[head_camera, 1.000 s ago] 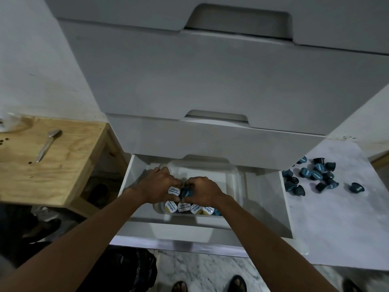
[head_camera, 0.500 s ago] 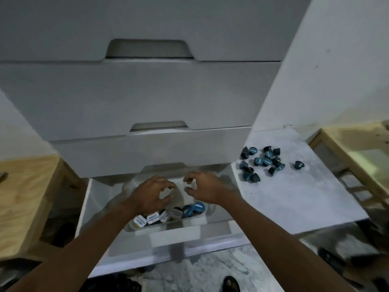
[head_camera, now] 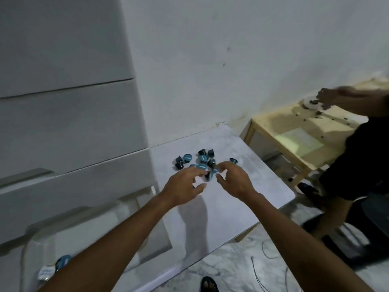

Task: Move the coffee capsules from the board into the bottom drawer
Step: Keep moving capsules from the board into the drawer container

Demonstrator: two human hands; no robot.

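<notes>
Both hands left the drawer (head_camera: 101, 224); left hand (head_camera: 185, 187), right hand (head_camera: 233, 182) spread over capsules (head_camera: 200, 162).

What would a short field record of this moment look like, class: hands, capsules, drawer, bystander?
left hand: open, fingers spread, at the capsule pile
right hand: open, at the pile
capsules on board: a loose cluster on the white board
bottom drawer: open, some capsules in clear tub
second person: at the wooden table
</notes>
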